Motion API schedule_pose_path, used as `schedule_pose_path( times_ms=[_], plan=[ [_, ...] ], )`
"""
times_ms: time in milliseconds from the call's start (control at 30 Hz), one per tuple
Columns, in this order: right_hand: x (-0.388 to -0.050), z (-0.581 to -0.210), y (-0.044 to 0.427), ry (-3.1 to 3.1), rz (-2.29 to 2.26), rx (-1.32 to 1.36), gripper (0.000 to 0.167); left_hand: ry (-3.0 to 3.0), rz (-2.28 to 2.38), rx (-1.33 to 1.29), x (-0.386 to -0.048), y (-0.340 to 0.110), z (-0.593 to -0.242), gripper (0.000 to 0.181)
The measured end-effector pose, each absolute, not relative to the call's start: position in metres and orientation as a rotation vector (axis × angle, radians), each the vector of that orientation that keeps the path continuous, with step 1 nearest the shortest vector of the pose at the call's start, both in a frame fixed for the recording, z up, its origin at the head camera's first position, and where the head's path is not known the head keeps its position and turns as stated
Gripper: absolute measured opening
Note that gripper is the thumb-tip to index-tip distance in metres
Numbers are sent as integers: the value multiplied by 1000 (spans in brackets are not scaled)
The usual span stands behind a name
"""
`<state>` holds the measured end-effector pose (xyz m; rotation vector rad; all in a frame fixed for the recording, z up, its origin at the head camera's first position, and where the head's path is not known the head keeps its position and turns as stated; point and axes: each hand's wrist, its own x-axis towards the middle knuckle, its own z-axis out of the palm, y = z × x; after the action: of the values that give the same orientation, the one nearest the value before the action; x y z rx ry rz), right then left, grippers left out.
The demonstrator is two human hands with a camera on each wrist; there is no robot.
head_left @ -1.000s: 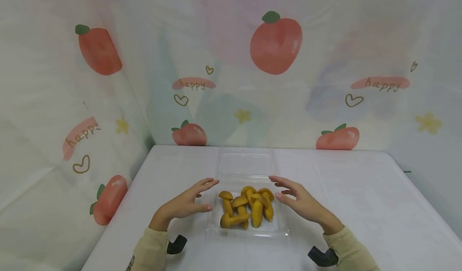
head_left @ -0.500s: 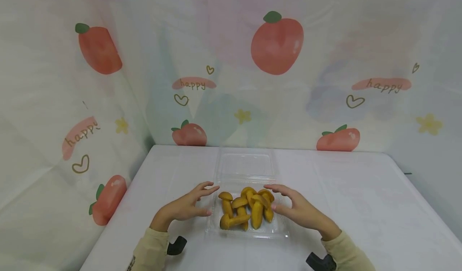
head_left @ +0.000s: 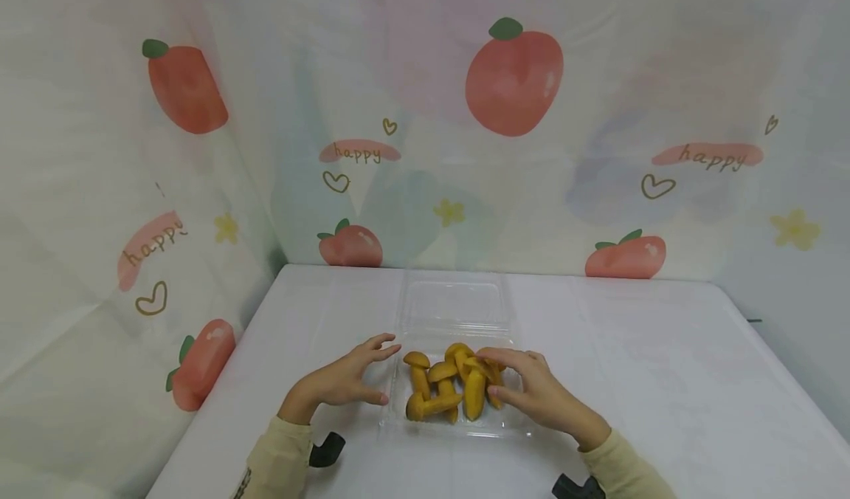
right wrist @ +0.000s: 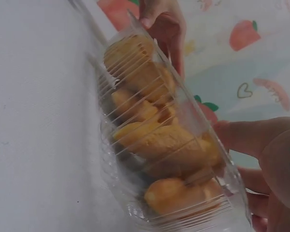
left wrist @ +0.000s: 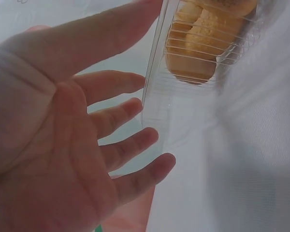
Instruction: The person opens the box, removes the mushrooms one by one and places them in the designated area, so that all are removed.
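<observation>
Several yellow-brown mushrooms (head_left: 474,396) lie in a clear plastic box (head_left: 474,433) at the middle of the table. Its hinged lid (head_left: 454,303) is laid back behind it. My right hand (head_left: 547,396) reaches over the box's right side, thumb and index finger apart around the rightmost mushroom (head_left: 496,398), partly hiding it; no firm hold shows. Beside the left wall, my left hand (head_left: 339,381) has its fingers spread and holds nothing. In the left wrist view, its fingertips are close to the box wall (left wrist: 157,92); contact is unclear. Through the ribbed wall, mushrooms (right wrist: 154,140) show in the right wrist view.
White cloth covers the table (head_left: 617,336). A fruit-patterned curtain (head_left: 425,137) stands along the back and left edges. Dark curved pieces, one a black mount (head_left: 327,449), sit at both wrists beside the beige sleeves (head_left: 275,451).
My right hand has moved left and inward, from beside the box to over the rightmost mushroom. The left hand has barely shifted. The mushrooms and box keep their places.
</observation>
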<state>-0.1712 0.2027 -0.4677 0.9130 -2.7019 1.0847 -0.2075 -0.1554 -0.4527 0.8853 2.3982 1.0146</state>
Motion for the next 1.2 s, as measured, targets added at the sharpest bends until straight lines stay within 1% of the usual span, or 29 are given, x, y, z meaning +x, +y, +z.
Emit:
schedule_pose_path(
  times_ms=[133,300,567,800,1200],
  plan=[
    [-170,-472,198,-2663,971,899,42,2404,1005,884,-208,-155,-452,84],
    [-172,-474,196,-2686,909,867,39,2404,1007,877,-210,-155,-452,85],
    [-171,-473,193,-2758,855,805,41,2406,1031,837,-211,-152,-452,84],
    [-169,-473,192,-2758,819,801,49,2432,990,849,-209,-152,-451,85],
    [-169,-477,192,-2734,857,806,48,2417,997,858,-209,-154,-455,85]
  ],
)
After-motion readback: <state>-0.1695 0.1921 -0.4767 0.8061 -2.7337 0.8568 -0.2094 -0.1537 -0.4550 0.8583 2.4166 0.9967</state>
